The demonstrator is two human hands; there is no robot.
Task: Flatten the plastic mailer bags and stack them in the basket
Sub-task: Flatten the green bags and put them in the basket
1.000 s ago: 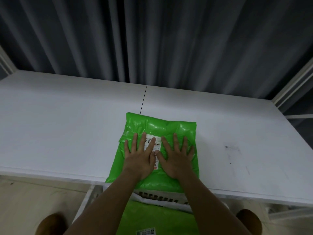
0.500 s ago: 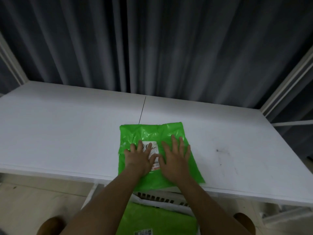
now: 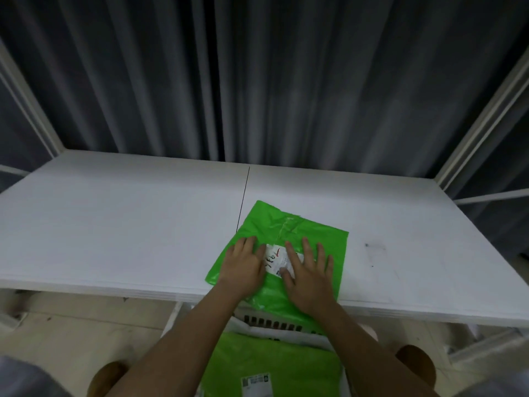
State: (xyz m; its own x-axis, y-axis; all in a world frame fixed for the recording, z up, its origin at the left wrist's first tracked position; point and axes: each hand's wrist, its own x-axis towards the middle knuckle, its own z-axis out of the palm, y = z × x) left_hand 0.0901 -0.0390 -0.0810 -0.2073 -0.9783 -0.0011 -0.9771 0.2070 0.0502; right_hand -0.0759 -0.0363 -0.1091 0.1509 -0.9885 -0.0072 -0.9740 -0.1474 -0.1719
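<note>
A green plastic mailer bag (image 3: 300,227) with a white label (image 3: 279,260) lies on the white table (image 3: 128,224), its near end hanging over the front edge. My left hand (image 3: 243,265) presses flat on the bag's left part. My right hand (image 3: 309,273) presses on the right part with fingers spread. Below the table edge stands a white slotted basket (image 3: 272,325), and another green mailer (image 3: 274,365) lies flat in it.
Dark grey curtains (image 3: 257,81) hang behind the table. White frame posts (image 3: 486,110) rise at both back corners. A dark seam line (image 3: 244,196) splits the tabletop. Small dark marks (image 3: 367,246) sit right of the bag. Brown shoes (image 3: 415,365) show on the floor.
The bag has gone from puffy to flat and has turned, its far end swinging right. Both hands have stayed pressed on it, moving slightly apart.
</note>
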